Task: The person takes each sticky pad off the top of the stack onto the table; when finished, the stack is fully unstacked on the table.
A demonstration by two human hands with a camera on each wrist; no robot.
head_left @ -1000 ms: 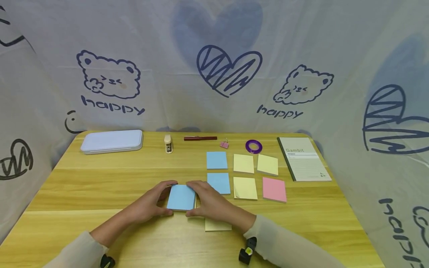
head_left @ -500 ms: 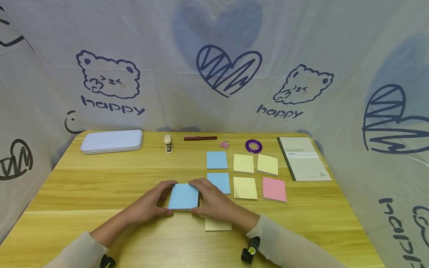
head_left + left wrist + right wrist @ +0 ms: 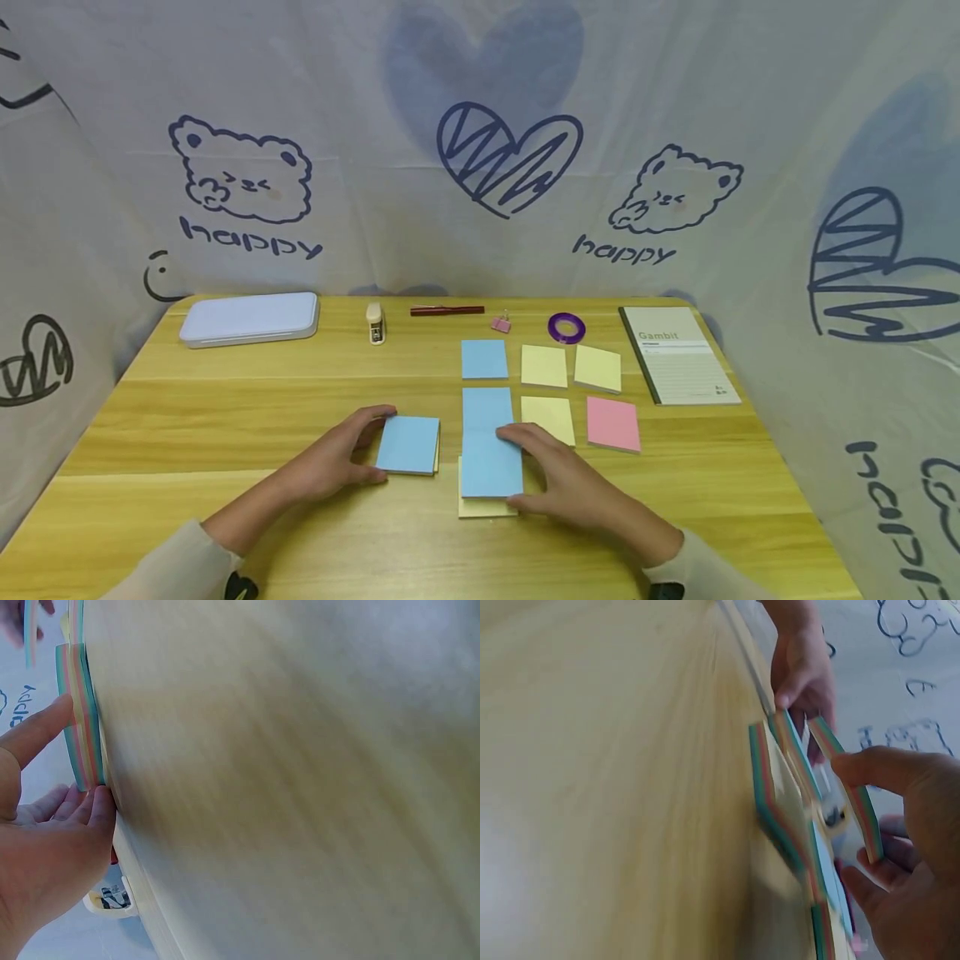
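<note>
My left hand (image 3: 337,457) holds a stack of sticky note pads (image 3: 408,446) with a blue top on the table, thumb at the near edge and fingers at the far one. In the left wrist view the sides of this stack (image 3: 81,720) show striped layers. Between thumb and fingers, my right hand (image 3: 573,475) grips another blue-topped sticky note pad (image 3: 491,468). The right wrist view shows that pad (image 3: 855,795) lifted and tilted. From the head, it overlaps a yellow pad (image 3: 487,508) and the near edge of a blue pad (image 3: 486,407).
Beyond and right of my right hand lie another blue pad (image 3: 484,359), several yellow pads (image 3: 544,367) and a pink pad (image 3: 612,424). Along the back are a white case (image 3: 250,318), a small cream stapler-like item (image 3: 376,323), a dark red pen (image 3: 447,311), pink clip (image 3: 501,323), purple tape (image 3: 566,328) and notebook (image 3: 681,356).
My right hand has moved right, away from the stack, carrying a blue-topped sticky note pad over to the near yellow pad. My left hand has stayed at the stack.
</note>
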